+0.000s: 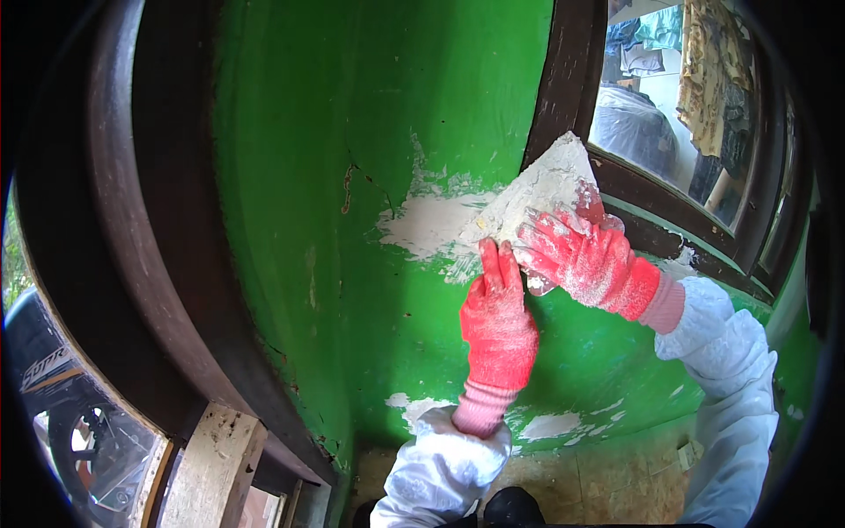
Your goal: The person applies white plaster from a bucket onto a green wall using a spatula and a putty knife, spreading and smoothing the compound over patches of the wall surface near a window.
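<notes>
Both your hands are on the wide flat putty-caked scraper blade (pixel 537 198), pressed against the green painted wall (pixel 352 132) just beside the dark brown wooden window frame (pixel 563 79). Your left hand (pixel 498 321), in a red knit glove, grips it from below; your right hand (pixel 588 255) lays its fingers across the blade. A white plaster patch (pixel 427 224) sits just left of it.

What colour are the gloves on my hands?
Red with pink cuffs, on the left hand and right hand; head view.
</notes>
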Available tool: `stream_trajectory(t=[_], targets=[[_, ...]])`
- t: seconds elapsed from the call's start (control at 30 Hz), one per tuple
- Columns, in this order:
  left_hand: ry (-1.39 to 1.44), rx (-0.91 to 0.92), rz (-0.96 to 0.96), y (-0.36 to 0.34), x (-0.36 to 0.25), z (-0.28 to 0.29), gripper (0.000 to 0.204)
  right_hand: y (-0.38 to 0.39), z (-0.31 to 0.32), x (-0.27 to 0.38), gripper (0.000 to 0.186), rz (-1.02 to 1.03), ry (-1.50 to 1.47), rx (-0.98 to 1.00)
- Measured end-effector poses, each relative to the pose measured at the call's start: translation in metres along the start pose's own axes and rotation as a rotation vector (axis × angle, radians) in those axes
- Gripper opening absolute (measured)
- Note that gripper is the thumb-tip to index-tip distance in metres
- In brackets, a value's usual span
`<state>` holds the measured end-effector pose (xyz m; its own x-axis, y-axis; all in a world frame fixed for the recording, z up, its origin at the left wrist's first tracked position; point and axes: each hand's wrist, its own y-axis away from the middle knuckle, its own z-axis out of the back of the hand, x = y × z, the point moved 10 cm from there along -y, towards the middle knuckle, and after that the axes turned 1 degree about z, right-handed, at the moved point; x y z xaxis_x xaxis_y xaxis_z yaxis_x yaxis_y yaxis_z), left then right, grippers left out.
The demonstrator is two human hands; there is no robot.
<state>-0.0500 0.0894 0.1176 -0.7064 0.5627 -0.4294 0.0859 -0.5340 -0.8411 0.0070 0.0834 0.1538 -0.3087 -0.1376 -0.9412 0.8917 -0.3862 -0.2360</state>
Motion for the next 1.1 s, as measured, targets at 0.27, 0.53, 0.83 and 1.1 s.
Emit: stream_trajectory(t=[0.27, 0.53, 0.83, 1.1], targets=[[0.005, 0.064, 0.018, -0.006, -0.016, -0.022, 0.068, 0.008, 0.001, -0.018, 0.053, -0.09, -0.047, 0.143], [0.182, -0.005, -0.055, -0.005, -0.037, 0.011, 0.065, 0.019, 0.036, -0.034, 0.043, -0.136, -0.042, 0.057], [-0.006, -0.11, 0.146, -0.008, 0.011, 0.013, 0.073, -0.039, 0.023, 0.0, 0.043, 0.027, -0.108, 0.017], [0.069, -0.032, 0.144, -0.003, -0.007, -0.008, 0.076, -0.019, 0.012, -0.011, 0.037, -0.103, -0.088, 0.277]])
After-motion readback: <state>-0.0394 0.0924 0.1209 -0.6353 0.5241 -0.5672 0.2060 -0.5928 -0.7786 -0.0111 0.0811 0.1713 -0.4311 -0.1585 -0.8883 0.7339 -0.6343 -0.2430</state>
